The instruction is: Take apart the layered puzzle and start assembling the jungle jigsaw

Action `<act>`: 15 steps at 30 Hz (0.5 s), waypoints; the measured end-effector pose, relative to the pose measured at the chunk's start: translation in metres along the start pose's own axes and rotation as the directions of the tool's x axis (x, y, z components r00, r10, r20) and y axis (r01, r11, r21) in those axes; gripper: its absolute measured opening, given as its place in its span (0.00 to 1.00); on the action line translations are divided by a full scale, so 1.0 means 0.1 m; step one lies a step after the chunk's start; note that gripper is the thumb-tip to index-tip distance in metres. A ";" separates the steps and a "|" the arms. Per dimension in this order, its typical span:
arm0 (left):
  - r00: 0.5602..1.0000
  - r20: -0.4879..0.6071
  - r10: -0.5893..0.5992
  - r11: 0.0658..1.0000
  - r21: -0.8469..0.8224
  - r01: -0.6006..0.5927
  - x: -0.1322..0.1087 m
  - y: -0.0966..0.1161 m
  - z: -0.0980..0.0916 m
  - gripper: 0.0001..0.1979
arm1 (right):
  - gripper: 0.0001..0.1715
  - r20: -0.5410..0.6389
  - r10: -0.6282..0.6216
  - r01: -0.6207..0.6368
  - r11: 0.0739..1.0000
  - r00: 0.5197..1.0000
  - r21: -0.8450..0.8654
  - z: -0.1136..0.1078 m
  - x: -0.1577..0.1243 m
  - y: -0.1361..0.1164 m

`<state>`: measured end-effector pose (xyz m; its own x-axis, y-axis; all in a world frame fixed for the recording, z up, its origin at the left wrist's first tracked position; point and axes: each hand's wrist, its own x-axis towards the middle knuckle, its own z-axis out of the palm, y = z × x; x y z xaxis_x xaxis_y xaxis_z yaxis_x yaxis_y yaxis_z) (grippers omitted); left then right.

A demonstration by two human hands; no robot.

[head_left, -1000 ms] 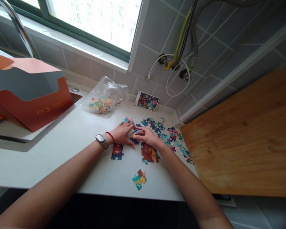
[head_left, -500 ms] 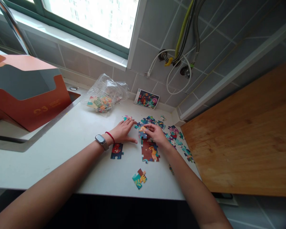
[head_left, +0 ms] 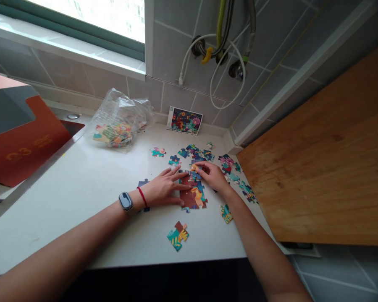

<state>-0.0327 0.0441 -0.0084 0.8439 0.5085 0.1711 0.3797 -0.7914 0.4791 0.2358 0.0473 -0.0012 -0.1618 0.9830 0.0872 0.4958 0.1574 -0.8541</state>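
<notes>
My right hand [head_left: 211, 174] pinches a small jigsaw piece [head_left: 194, 168] with orange on it, at the top of an assembled block of puzzle pieces [head_left: 193, 198] in rust and teal. My left hand [head_left: 164, 188] lies with its fingers spread, fingertips reaching that block. It mostly covers a dark blue puzzle section [head_left: 143, 183]. Loose pieces [head_left: 227, 163] are scattered around the hands. A joined cluster of pieces [head_left: 178, 235] lies nearer the counter's front edge, and a small teal-and-yellow group [head_left: 226, 214] lies by my right forearm.
The pieces lie on a white counter [head_left: 82, 218]. At the back stand a picture card [head_left: 185, 121] and a clear plastic bag of pieces [head_left: 118, 121]. An orange box [head_left: 22, 151] sits over a sink at left, a wooden board [head_left: 315, 147] at right.
My left hand has slid right, over the dark blue section and up to the assembled block. The whole scene has shifted up and left in view as my head turned.
</notes>
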 end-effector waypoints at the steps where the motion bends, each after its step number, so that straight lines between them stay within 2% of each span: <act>1: 1.000 0.007 0.000 1.000 0.002 0.000 0.00 0.01 0.00 0.31 | 0.18 -0.009 -0.019 0.019 0.999 1.000 -0.036 0.00 -0.01 -0.01; 9: 0.998 0.067 0.018 0.999 0.034 -0.020 0.03 0.11 -0.05 0.29 | 0.15 -0.075 -0.034 0.029 0.998 0.997 -0.059 0.07 -0.08 0.00; 15: 0.996 0.090 0.025 0.998 0.060 -0.031 0.03 0.15 -0.04 0.29 | 0.18 -0.054 -0.035 0.029 0.992 0.998 -0.120 0.06 -0.10 -0.07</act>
<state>-0.0257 0.0354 0.0033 0.8839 0.4557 0.1049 0.3757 -0.8256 0.4209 0.2292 0.0358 0.0012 -0.1330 0.9805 0.1447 0.5895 0.1956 -0.7837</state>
